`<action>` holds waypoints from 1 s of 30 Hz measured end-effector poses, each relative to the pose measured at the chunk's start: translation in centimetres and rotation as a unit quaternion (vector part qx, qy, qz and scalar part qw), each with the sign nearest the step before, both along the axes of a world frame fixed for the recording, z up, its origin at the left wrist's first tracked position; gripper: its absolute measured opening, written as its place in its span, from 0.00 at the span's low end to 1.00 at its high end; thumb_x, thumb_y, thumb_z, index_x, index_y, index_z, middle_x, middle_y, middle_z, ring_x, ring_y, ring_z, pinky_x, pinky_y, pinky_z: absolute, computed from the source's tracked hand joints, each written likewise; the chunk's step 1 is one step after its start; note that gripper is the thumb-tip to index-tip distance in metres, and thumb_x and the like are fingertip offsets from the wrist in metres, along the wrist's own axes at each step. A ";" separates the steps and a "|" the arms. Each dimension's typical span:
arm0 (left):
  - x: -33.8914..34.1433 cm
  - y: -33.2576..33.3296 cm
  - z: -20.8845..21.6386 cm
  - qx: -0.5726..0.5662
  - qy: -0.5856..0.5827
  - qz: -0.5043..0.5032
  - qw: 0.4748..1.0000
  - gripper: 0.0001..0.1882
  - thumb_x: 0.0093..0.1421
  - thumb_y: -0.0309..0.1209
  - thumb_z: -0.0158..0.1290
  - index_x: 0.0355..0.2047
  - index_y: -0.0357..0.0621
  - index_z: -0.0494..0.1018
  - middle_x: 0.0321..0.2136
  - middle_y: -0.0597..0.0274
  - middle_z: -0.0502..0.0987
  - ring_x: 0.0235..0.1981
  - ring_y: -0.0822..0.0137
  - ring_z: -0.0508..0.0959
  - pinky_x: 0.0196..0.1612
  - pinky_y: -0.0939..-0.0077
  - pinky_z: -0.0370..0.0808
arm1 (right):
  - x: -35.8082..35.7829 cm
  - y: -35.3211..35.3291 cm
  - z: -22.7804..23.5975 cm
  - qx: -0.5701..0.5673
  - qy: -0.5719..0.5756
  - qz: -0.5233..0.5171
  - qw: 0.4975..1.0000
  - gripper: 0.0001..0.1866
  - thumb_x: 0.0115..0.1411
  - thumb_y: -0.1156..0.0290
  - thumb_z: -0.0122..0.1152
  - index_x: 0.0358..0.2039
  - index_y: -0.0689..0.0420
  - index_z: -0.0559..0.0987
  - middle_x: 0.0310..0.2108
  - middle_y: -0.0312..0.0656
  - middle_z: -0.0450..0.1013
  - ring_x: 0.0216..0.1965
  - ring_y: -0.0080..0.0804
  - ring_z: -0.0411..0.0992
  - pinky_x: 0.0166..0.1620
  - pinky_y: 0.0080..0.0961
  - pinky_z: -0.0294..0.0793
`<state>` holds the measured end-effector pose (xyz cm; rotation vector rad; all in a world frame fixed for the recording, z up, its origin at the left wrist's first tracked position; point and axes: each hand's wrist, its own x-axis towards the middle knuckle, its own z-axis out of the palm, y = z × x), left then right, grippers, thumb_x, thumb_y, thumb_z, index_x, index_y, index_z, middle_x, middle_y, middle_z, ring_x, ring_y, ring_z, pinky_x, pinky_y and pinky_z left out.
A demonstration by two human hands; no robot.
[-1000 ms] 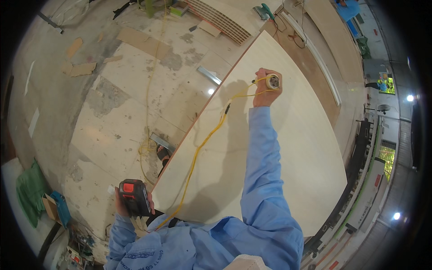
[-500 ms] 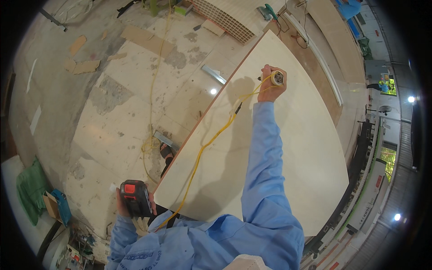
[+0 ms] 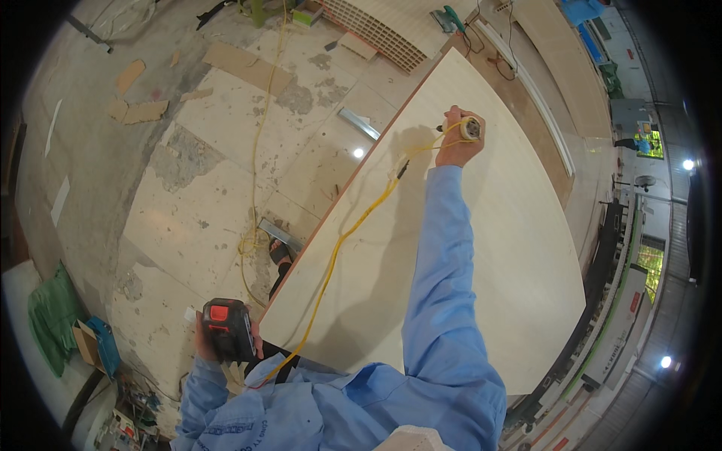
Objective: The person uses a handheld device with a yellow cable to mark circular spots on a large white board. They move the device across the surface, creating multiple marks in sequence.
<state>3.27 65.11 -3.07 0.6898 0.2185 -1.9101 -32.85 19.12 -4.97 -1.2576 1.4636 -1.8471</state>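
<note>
My right hand (image 3: 457, 144) grips the tape measure case (image 3: 471, 128) far out on the plywood panel (image 3: 481, 248); its yellow blade (image 3: 353, 229) runs back toward my left hand (image 3: 226, 338), closed around a black-and-red tool (image 3: 228, 328).

I counted one pale board (image 3: 481, 248) under my hands, one yellow tape measure (image 3: 470, 129), one black-and-red power tool (image 3: 227, 329).

The right arm stretches far forward, its hand (image 3: 456, 143) apparently clenched; the left hand (image 3: 226, 334) is curled close to the chest.
</note>
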 end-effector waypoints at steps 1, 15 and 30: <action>-0.1 0.1 0.0 -0.005 0.011 -0.006 1.000 0.53 0.59 0.75 0.31 0.65 0.41 0.59 0.41 0.36 0.74 0.34 0.40 0.80 0.33 0.40 0.79 | 0.0 0.5 0.5 0.004 -0.002 0.003 1.000 0.08 0.55 0.79 0.67 0.32 0.59 0.74 0.27 0.40 0.76 0.30 0.28 0.76 0.33 0.24 0.76; -1.2 0.8 1.7 0.005 0.017 0.036 0.999 0.52 0.61 0.74 0.30 0.65 0.38 0.59 0.39 0.36 0.75 0.34 0.40 0.80 0.32 0.41 0.79 | 1.2 2.7 -0.1 -0.003 -0.022 0.031 0.999 0.10 0.55 0.80 0.69 0.31 0.58 0.74 0.28 0.39 0.75 0.28 0.24 0.74 0.30 0.21 0.76; -1.0 1.6 1.2 -0.009 0.009 0.049 0.999 0.51 0.61 0.73 0.30 0.65 0.39 0.59 0.39 0.35 0.75 0.33 0.41 0.80 0.33 0.37 0.80 | 1.2 5.5 -0.1 0.004 -0.001 0.039 0.999 0.09 0.56 0.78 0.68 0.31 0.58 0.74 0.29 0.39 0.75 0.30 0.25 0.75 0.33 0.22 0.77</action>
